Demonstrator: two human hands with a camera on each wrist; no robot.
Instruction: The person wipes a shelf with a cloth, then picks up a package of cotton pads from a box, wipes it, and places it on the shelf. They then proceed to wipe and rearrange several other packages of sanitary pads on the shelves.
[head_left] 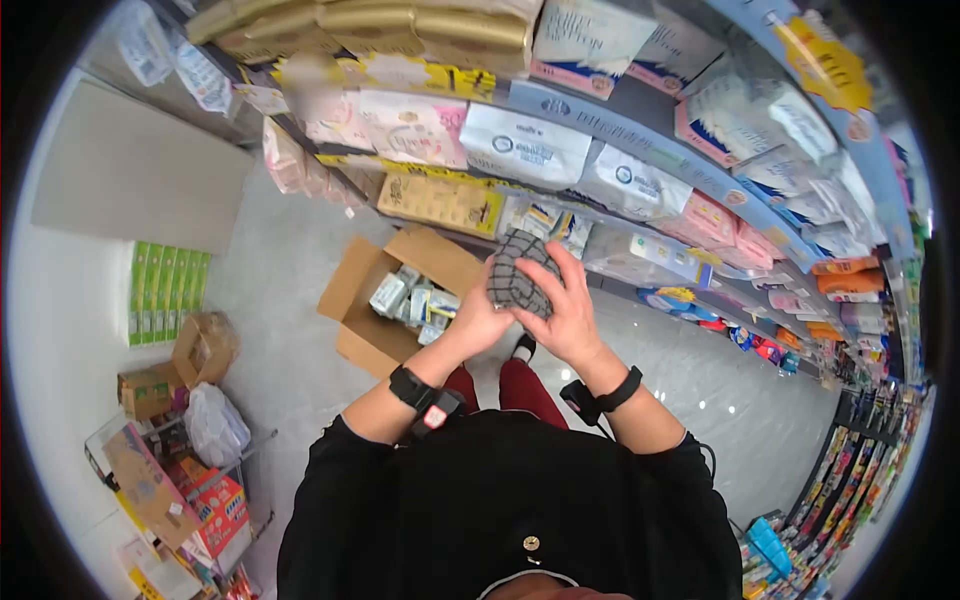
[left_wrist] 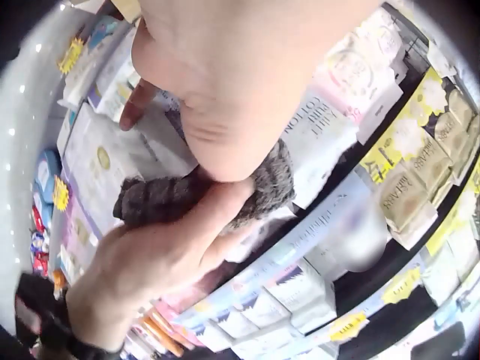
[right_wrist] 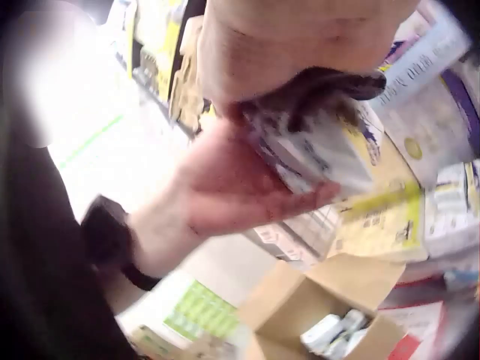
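A dark grey checked cloth lies over a small white pack held in front of the body. My left hand grips the pack from the side and below; in the right wrist view the left fingers stretch along its underside. From the other side, my right hand holds the cloth against the pack, its fingers spread over the fabric. In the left wrist view, the bunched cloth shows between both hands, and the left thumb overlaps it. The head view hides the pack beneath the cloth.
An open cardboard box with several small packs stands on the floor at left. Shelves of packaged goods rise in front and curve to the right. A loaded cart and green cartons stand at far left.
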